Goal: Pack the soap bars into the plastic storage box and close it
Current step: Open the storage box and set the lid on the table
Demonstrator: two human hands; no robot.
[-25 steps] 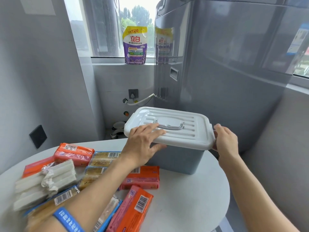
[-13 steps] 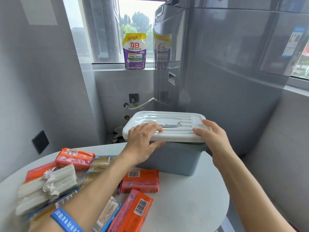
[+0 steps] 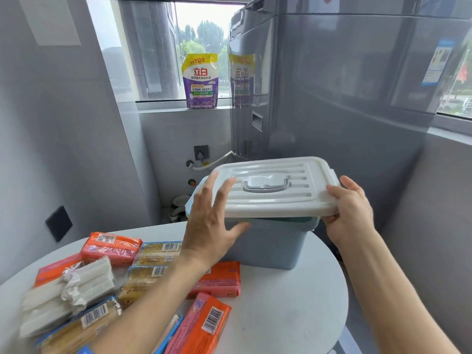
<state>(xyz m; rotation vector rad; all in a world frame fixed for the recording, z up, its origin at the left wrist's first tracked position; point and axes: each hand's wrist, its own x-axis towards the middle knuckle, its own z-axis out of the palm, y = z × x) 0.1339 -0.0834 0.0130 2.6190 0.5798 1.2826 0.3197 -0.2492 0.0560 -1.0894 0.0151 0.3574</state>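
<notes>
Right hand (image 3: 351, 213) now grips the white lid (image 3: 275, 186), lifted off the blue box (image 3: 270, 241); left hand (image 3: 212, 221) has opened; soap bars (image 3: 204, 325) wait on the worktop (image 3: 281, 315), so packing can start.

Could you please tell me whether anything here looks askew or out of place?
The lid sits askew on the box, shifted right, its left rim exposed. The right hand grips the lid.

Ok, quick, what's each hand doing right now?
Left hand: open, fingers spread at the lid's left edge.
Right hand: closed on the lid's right edge, lifting it.
</notes>
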